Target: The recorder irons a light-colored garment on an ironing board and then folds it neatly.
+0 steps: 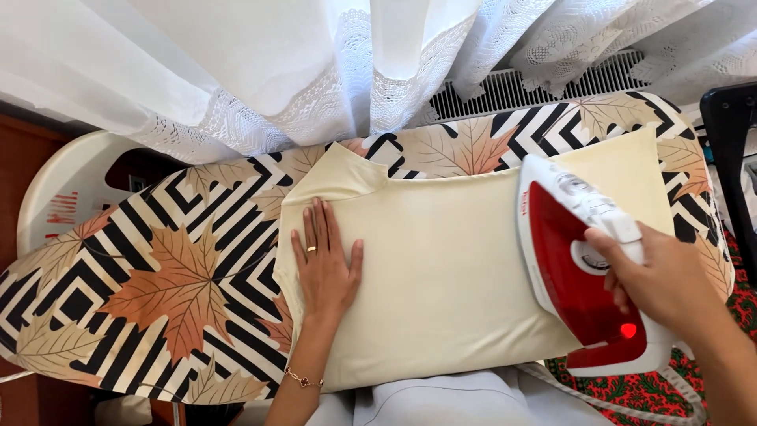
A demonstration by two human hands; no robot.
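A cream-coloured garment (441,268) lies spread flat across an ironing board (165,268) whose cover has black-and-white stripes and brown leaves. My left hand (325,256) rests palm down on the garment's left part, fingers together, with a ring and a bracelet. My right hand (658,276) grips the handle of a red and white steam iron (579,268), which sits on the garment's right part with its tip pointing away from me.
White lace curtains (331,71) hang over the board's far edge, with a radiator (512,87) behind them. A white plastic object (71,189) stands at the left. A red patterned carpet (654,390) and the iron's cord (607,394) lie lower right.
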